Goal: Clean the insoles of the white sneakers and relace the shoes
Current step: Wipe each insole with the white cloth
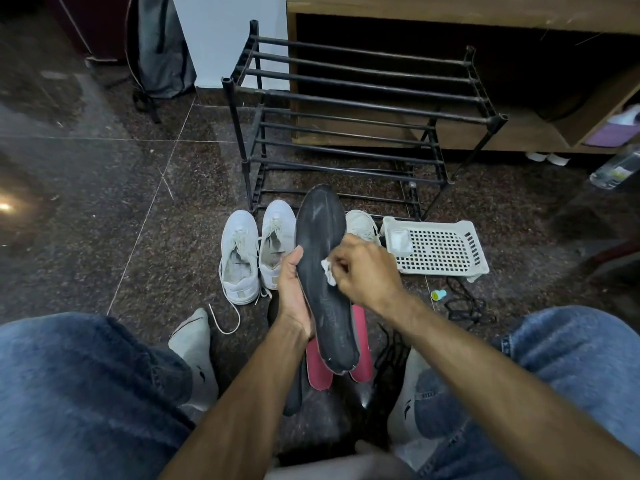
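Note:
My left hand (pixel 292 292) grips a dark grey insole (pixel 322 271) by its left edge and holds it upright over the floor. My right hand (pixel 363 268) pinches a small white wipe (pixel 329 271) against the middle of the insole. Two white sneakers (pixel 256 247) stand side by side on the floor just left of the insole, laces loose, one lace (pixel 225 320) trailing. A third white shoe (pixel 362 223) shows behind my right hand. Two red insoles (pixel 360 362) and another dark insole (pixel 294 393) lie on the floor beneath.
A black metal shoe rack (pixel 346 109) stands behind the shoes. A white perforated plastic basket (pixel 443 251) with a white roll (pixel 398 240) sits to the right. Black laces (pixel 464 303) and a small yellow-green cap (pixel 438 294) lie nearby. My knees in jeans frame both sides.

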`<control>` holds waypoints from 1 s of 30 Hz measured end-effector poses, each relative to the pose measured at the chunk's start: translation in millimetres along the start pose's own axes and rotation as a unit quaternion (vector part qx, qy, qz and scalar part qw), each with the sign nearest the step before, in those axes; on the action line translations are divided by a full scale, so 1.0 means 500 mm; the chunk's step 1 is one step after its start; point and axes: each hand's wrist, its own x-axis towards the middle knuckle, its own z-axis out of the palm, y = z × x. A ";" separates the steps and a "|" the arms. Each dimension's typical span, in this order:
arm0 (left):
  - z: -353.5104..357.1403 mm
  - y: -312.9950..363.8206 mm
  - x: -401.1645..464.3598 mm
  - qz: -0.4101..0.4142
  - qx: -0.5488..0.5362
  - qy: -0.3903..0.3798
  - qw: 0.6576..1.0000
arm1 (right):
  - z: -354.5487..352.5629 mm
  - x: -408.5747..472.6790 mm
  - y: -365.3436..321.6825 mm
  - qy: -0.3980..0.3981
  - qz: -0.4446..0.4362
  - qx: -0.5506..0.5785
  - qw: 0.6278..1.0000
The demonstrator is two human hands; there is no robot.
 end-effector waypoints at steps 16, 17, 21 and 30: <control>0.005 0.007 -0.007 0.017 -0.027 -0.008 0.999 | 0.012 -0.014 -0.015 -0.004 0.024 0.034 0.999; 0.002 0.010 -0.005 0.008 -0.043 -0.025 0.999 | 0.016 -0.034 -0.024 -0.014 0.011 0.053 0.998; -0.011 0.003 0.001 -0.032 -0.113 -0.077 0.990 | 0.031 -0.116 -0.038 -0.040 -0.045 0.087 0.994; 0.025 0.020 -0.025 -0.001 -0.054 -0.030 0.998 | 0.018 -0.050 -0.051 -0.014 -0.028 0.068 0.997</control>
